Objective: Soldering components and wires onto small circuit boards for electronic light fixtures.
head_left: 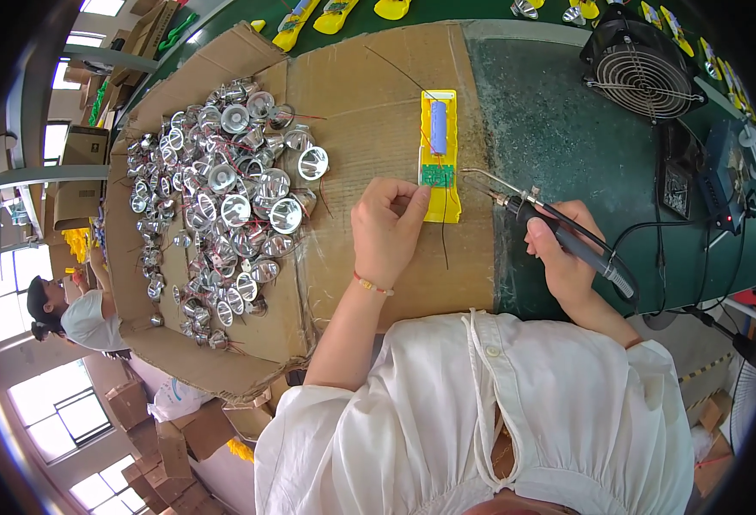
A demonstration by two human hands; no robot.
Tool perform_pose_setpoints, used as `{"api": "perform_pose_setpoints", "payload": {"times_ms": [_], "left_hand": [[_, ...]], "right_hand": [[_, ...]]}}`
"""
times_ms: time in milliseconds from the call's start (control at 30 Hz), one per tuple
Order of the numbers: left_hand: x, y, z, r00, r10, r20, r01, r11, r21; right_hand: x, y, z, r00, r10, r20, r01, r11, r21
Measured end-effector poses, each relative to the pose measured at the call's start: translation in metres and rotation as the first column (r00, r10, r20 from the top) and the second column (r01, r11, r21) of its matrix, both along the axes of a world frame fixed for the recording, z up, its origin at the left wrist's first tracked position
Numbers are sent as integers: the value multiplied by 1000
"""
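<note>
Nearest the camera, the right hand [567,253] is wrapped in a closed grip around the black handle of a soldering iron [539,215], whose metal tip points left toward a yellow plastic housing [440,154]. The left hand [386,227] rests on the cardboard sheet [369,103], its fingers curled and pinching the housing's near end. Inside the housing lie a small green circuit board [435,175] and, beyond it, a blue cylindrical battery cell [439,127]; the thin wires around them are hard to trace. To the left spreads a heap of silver reflector cups [223,206]. Farthest off, on the green tabletop [558,129], stands a small black fan [640,69].
</note>
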State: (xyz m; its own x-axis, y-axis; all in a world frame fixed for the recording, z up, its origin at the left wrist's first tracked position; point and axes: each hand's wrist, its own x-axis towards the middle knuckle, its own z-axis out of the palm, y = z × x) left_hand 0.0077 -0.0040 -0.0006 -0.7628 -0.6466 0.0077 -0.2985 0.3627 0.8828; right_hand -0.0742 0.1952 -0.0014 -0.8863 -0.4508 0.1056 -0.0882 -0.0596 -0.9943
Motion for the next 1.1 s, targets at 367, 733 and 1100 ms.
{"api": "perform_pose_setpoints", "payload": {"times_ms": [367,733,1100], "left_hand": [[20,-8,22,993,-53,108,27,975,223],[9,-8,11,997,-74,-24,74,997,-9],[3,-8,5,991,-135,21,133,988,77]], "right_hand": [[-2,0,2,999,14,48,-15,1000,19],[-1,-6,1,999,36,-27,-33,996,83],[-6,-21,2,991,44,126,-42,999,-16]]}}
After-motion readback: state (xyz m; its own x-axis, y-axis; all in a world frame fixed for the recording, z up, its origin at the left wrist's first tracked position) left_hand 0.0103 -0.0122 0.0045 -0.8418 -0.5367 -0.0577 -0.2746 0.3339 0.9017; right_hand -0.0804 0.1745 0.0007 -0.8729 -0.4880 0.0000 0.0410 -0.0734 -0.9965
